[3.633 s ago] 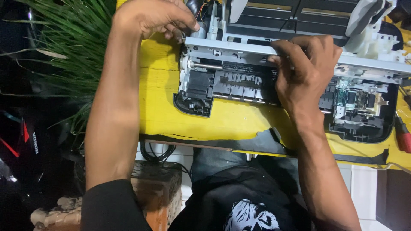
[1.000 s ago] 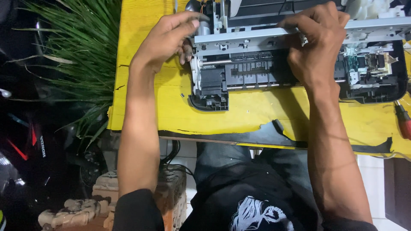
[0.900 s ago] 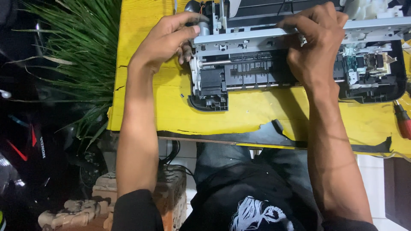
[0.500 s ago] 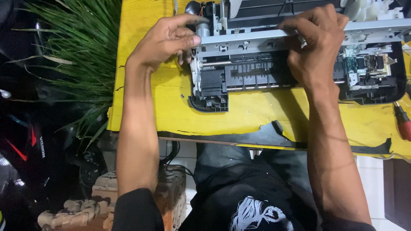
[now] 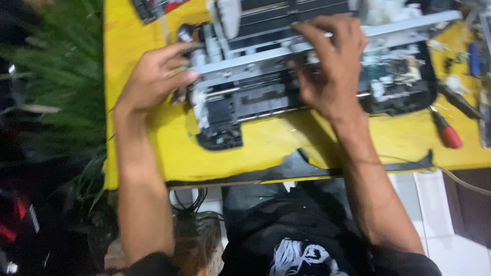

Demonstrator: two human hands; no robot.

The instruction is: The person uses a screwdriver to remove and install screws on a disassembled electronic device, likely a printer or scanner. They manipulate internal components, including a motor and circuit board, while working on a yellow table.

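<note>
Now both hands' grips clamp the stripped printer (image 5: 307, 76), left hand (image 5: 153, 79) at its end, right hand (image 5: 332, 66) mid-rail.

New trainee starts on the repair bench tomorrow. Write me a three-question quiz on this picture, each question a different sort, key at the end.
1. True or false: the left hand rests at the left end of the opened printer mechanism.
2. What colour is the table top under it?
A) yellow B) white C) blue
3. Fill in: a screwdriver with a ___ handle lies to the right of the right hand.

Key: 1 true; 2 A; 3 red.
</note>
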